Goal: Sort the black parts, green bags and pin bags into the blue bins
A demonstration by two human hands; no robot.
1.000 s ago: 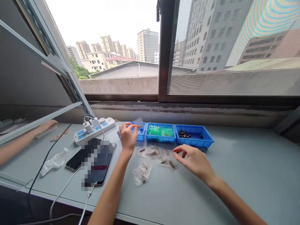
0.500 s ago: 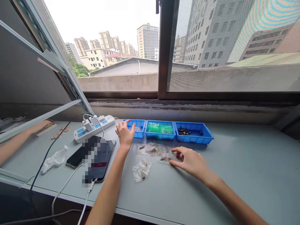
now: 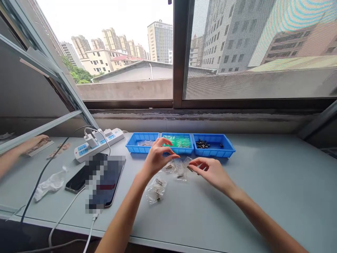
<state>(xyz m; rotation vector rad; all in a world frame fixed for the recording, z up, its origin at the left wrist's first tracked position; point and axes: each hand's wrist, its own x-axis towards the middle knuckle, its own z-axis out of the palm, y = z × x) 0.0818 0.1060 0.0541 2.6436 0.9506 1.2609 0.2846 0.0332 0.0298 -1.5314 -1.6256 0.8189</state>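
My right hand (image 3: pixel 210 172) pinches a small clear plastic bag (image 3: pixel 189 168) between thumb and fingers. A dark metal piece shows in it. My left hand (image 3: pixel 160 157) hovers just left of it, with thumb and forefinger apart in a curve and nothing visible between them. Under and between the hands lie more clear bags (image 3: pixel 180 172) of small metal pieces. Closer to me, another group of clear bags (image 3: pixel 156 190) rests on the grey table (image 3: pixel 200 218).
Behind the hands stand a left blue bin (image 3: pixel 131 149) with clear bags, a middle blue bin (image 3: pixel 181 151) with green packets and a right blue bin (image 3: pixel 229 149) with dark parts. A power strip (image 3: pixel 116 135), phone (image 3: pixel 76 182), tablet (image 3: pixel 116 179) and cables are left. Another person's arm (image 3: pixel 15 153) shows far left.
My left hand has come right and nearer, from the left bin to beside my right hand. My right hand has closed on a bag and raised it slightly. The view has shifted a little.
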